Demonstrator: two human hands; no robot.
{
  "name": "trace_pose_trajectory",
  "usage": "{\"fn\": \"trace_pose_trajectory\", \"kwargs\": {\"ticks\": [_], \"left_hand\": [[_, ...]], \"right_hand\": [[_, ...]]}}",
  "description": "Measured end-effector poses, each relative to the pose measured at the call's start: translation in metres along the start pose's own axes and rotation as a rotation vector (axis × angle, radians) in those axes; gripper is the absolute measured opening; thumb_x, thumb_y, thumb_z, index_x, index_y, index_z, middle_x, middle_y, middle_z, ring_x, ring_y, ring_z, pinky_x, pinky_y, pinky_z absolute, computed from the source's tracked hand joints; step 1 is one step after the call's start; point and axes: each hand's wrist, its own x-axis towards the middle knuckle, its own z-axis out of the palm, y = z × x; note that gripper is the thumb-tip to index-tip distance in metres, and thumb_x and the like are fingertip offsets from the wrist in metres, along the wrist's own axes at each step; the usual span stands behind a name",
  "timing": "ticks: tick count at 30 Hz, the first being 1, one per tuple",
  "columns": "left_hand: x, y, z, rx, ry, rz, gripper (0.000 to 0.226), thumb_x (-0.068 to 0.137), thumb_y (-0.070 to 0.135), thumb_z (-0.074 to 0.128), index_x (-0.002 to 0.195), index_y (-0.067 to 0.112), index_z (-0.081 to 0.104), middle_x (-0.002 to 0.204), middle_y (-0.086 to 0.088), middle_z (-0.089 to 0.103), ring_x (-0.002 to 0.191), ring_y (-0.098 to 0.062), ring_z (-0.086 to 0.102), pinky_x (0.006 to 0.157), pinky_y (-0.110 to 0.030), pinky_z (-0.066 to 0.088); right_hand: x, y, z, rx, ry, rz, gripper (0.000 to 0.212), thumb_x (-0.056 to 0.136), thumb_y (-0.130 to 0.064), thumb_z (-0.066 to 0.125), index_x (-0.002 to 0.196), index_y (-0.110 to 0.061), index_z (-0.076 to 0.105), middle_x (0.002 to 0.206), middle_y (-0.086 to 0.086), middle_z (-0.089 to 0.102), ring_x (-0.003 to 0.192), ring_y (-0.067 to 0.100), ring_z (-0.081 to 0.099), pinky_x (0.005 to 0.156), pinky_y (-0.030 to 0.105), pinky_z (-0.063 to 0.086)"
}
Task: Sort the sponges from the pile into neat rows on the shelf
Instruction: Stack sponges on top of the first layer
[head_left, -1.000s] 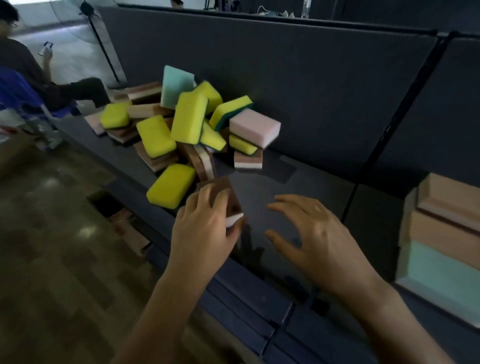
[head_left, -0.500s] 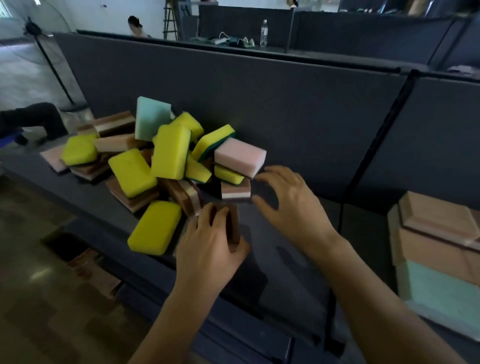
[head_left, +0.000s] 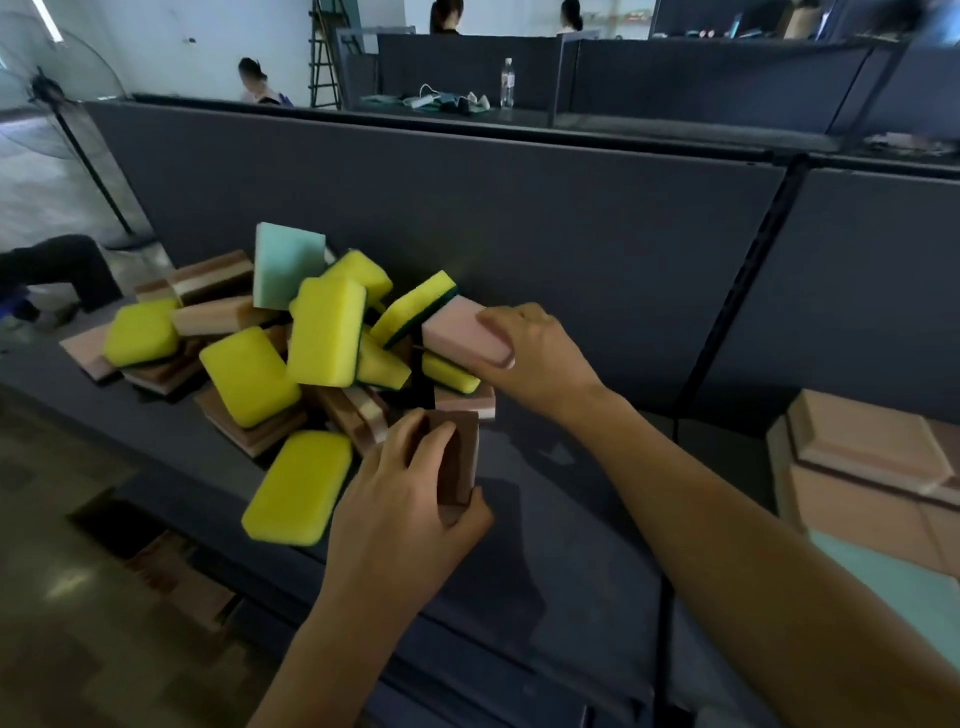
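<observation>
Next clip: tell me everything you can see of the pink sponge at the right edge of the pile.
The pink sponge is a plain pale-pink rectangular block, soft foam by its look, with rounded edges and no visible scouring layer. It sits tilted, broad face up, at the right edge of the pile, above a small yellow sponge and beside a yellow-and-green sponge. The right hand grips its right end.

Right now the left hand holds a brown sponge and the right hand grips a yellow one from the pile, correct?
Not quite: the head view shows the right hand gripping the pink sponge, not a yellow one. The left hand does hold the brown sponge.
</observation>
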Motion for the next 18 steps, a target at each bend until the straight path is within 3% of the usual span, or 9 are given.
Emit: {"fn": "trace_pose_trajectory", "kwargs": {"ticks": [5,10,14,18], "left_hand": [[0.003,0.025,0.000,-0.050,-0.032,0.100,0.068,0.075,0.055,0.044,0.135,0.024,0.051,0.143,0.005,0.043,0.120,-0.022,0.050,0.084,-0.035,0.050],[0.003,0.074,0.010,-0.119,-0.088,0.240,0.067,0.074,0.052,0.055,0.135,0.024,0.050,0.144,0.006,0.042,0.120,-0.019,0.051,0.082,-0.033,0.053],[-0.002,0.124,0.026,-0.176,-0.115,0.354,0.067,0.076,0.054,0.051,0.134,0.020,0.052,0.143,0.002,0.045,0.119,-0.021,0.054,0.083,-0.035,0.054],[-0.014,0.176,0.043,-0.214,-0.171,0.445,0.067,0.076,0.052,0.059,0.135,0.021,0.052,0.145,0.003,0.044,0.120,-0.022,0.053,0.082,-0.033,0.051]], "right_hand": [[-0.054,0.016,-0.033,0.016,0.165,0.033,0.061,0.086,-0.045,0.067,0.140,-0.026,0.046,0.133,0.004,0.047,0.117,0.025,0.047,0.096,0.035,0.045],[-0.137,0.048,-0.074,-0.016,0.284,0.148,0.059,0.084,-0.040,0.068,0.138,-0.027,0.049,0.133,-0.002,0.048,0.119,0.021,0.047,0.099,0.033,0.043],[-0.207,0.079,-0.104,-0.049,0.383,0.251,0.056,0.083,-0.037,0.070,0.135,-0.027,0.051,0.130,-0.004,0.049,0.117,0.018,0.048,0.093,0.029,0.043],[-0.267,0.109,-0.132,-0.076,0.464,0.337,0.058,0.080,-0.037,0.074,0.132,-0.028,0.052,0.130,-0.004,0.051,0.119,0.022,0.048,0.095,0.042,0.048]]}}
